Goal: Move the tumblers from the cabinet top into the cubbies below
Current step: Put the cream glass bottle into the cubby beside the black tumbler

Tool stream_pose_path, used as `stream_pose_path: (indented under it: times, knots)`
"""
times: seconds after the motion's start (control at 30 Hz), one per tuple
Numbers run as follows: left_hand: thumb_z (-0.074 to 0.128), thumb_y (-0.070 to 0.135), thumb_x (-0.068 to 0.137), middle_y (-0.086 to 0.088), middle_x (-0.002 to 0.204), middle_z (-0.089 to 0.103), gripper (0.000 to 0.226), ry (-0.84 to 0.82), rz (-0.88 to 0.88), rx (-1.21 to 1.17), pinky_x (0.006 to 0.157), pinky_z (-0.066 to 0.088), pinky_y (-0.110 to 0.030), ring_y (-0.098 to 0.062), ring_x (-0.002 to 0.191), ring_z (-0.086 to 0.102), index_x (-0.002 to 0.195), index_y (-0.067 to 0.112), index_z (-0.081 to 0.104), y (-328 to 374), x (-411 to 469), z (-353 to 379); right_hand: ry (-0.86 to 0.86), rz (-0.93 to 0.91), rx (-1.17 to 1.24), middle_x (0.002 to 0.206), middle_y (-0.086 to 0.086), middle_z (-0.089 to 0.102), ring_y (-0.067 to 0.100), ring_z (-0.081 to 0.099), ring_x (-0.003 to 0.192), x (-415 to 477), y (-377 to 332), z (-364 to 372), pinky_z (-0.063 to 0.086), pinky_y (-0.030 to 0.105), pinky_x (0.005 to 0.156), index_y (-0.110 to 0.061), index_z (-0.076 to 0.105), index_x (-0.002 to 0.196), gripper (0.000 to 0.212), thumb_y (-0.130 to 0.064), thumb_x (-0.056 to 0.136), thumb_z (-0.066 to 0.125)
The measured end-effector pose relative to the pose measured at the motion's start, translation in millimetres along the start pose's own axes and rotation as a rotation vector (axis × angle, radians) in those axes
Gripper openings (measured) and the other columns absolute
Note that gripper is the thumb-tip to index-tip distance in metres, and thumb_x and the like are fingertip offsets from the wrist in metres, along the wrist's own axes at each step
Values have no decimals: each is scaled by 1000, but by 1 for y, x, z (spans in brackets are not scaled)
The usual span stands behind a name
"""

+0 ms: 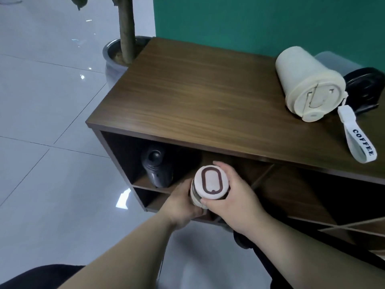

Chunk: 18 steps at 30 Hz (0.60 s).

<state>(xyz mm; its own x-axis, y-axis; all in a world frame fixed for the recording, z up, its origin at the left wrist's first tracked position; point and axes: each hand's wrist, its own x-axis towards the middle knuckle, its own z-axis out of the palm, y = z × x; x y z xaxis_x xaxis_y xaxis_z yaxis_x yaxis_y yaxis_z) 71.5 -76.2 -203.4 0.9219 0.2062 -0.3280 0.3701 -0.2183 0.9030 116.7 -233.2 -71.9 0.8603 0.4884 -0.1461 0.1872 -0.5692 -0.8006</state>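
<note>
A white tumbler with a brown oval on its lid [210, 182] is held in front of the cabinet's upper cubbies, lid towards me. My left hand [183, 203] grips its left side and my right hand [233, 197] wraps its right side. A dark tumbler [155, 167] stands inside the upper left cubby. On the wooden cabinet top [198, 97] a cream tumbler [308, 84] stands at the right, its white "COFFEE" strap [357, 140] trailing towards the front edge. Behind it stands a tumbler with a black lid [363, 88], partly hidden.
A potted plant with a thick trunk [125, 38] stands at the cabinet's far left corner. A green wall [250, 21] backs the cabinet. Glossy white floor tiles [41, 122] lie to the left. More cubbies [302, 195] open to the right, split by slanted dividers.
</note>
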Motion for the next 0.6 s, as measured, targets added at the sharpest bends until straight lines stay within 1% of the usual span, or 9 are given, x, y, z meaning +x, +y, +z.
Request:
stream_pose_path:
  times: [0.07,0.1,0.17,0.27,0.33,0.4,0.47,0.53,0.6]
  knots:
    - [90,20,64,2,125,74,72,86,16,25,96,61,-52,-22,118,72,130,34,65,-5,10,8,-17,0,-3,123,-19,62,-1,58,114,9,3,0,39,2,88,-35,50,140,87,-19,65,91]
    - [89,24,63,2,121,75,67,118,15,47,96,61,-51,-22,116,72,127,33,68,-7,15,12,-24,0,-1,125,-18,62,0,58,114,14,5,1,38,0,87,-35,50,140,87,-18,66,91]
    - [88,32,62,0,111,75,56,154,0,100,92,60,-55,-30,112,71,116,32,71,-21,29,21,-35,8,3,124,-19,63,0,59,114,23,9,3,38,0,87,-38,50,137,84,-16,66,90]
    - [81,37,62,2,103,73,44,207,17,168,88,61,-51,-31,109,70,104,33,71,-23,36,29,-1,32,8,110,-28,63,-6,61,105,32,12,6,43,8,87,-54,51,109,70,-14,66,89]
    - [76,36,63,9,110,69,50,267,21,202,93,60,-43,-22,111,68,112,33,69,-6,27,28,16,62,28,101,-28,65,-6,62,100,37,14,9,49,18,89,-56,52,95,63,-12,66,88]
    - [76,31,67,14,116,67,55,322,21,202,96,58,-39,-14,113,66,121,33,65,-3,24,30,24,92,68,86,-27,70,-9,64,88,42,16,10,54,24,86,-53,61,81,53,-10,66,87]
    - [77,31,70,14,123,67,61,351,2,184,98,57,-40,-12,116,65,128,35,60,-1,22,31,17,97,87,77,-39,68,-17,63,78,47,18,10,52,16,76,-55,65,73,51,-9,67,87]
    - [78,33,73,14,131,66,67,344,-21,185,99,57,-41,-12,120,65,135,38,52,3,19,31,17,94,115,76,-47,64,-22,61,78,49,19,10,48,7,70,-50,64,71,49,-7,68,87]
    - [80,32,77,14,139,60,73,334,-28,233,100,56,-41,-13,124,63,141,42,47,6,17,31,25,82,129,78,-48,63,-23,61,80,50,21,10,46,3,70,-45,63,75,47,-5,68,86]
